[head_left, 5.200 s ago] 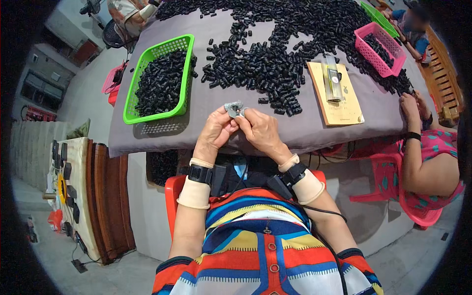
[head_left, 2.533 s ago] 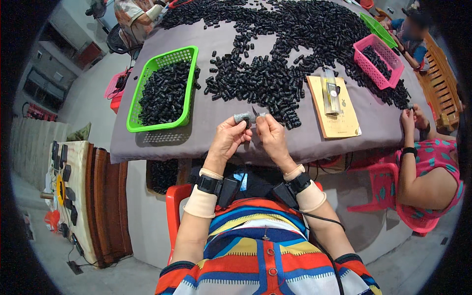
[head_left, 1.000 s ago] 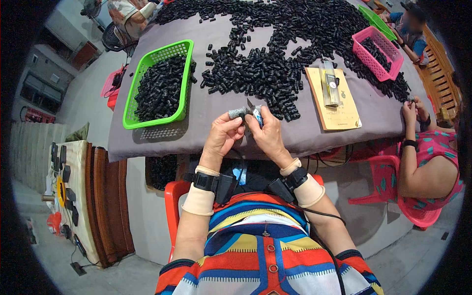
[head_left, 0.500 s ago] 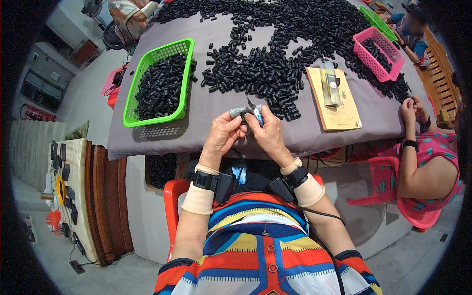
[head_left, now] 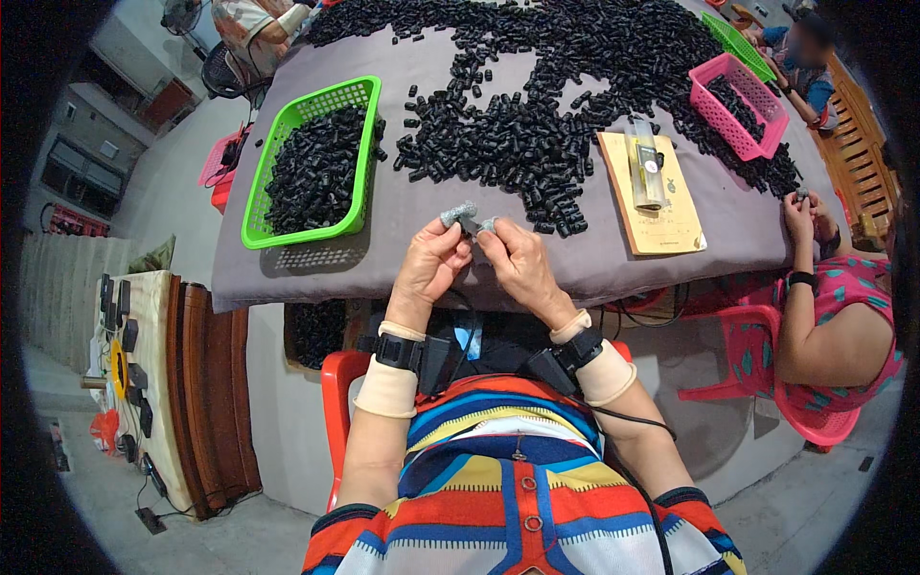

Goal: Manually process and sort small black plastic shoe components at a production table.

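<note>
Both my hands are close together over the table's front edge, fingers pinched. My left hand (head_left: 428, 261) is closed on a small black plastic piece (head_left: 468, 228), mostly hidden by the fingers. A speckled grey covering (head_left: 458, 213) wraps a fingertip of this hand. Beside it, my right hand (head_left: 522, 264) is closed, its thumb tip in a similar grey covering (head_left: 489, 225). A dark sliver between the hands looks like the blade of the small knife in the right fist; its handle is hidden. Just beyond lies a heap of small black cylindrical pieces (head_left: 498, 144).
A green basket (head_left: 369, 158) of black pieces stands left on the grey cloth (head_left: 278, 287). To the right lies a yellow booklet (head_left: 661, 225) under a clear case (head_left: 644, 177). A pink basket (head_left: 743, 134) is farther right. A co-worker's hands (head_left: 805, 216) work at the right edge.
The knife, which pointed up with its blue-and-white handle showing, has turned down and is mostly hidden. My right hand has rolled inward, and the grey-covered left fingertip has tilted upward.
</note>
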`<action>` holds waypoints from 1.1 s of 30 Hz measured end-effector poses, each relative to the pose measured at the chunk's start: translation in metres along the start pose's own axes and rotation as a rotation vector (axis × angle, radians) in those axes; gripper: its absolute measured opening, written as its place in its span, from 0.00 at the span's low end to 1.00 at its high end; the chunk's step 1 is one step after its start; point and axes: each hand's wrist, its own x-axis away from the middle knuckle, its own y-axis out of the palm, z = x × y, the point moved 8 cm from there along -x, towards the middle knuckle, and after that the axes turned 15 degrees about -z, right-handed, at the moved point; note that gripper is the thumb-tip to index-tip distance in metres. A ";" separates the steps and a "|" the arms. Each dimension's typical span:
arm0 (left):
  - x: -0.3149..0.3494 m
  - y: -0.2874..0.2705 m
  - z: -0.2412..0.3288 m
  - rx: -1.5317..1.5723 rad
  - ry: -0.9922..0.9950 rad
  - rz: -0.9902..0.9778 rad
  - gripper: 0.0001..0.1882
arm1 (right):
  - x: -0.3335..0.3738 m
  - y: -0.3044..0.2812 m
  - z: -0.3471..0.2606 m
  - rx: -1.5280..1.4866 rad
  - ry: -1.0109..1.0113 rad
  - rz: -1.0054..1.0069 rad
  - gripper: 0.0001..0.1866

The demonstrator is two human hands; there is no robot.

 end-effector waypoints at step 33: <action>0.001 0.001 0.001 -0.004 -0.051 0.018 0.11 | 0.000 0.007 -0.010 0.149 -0.046 -0.038 0.10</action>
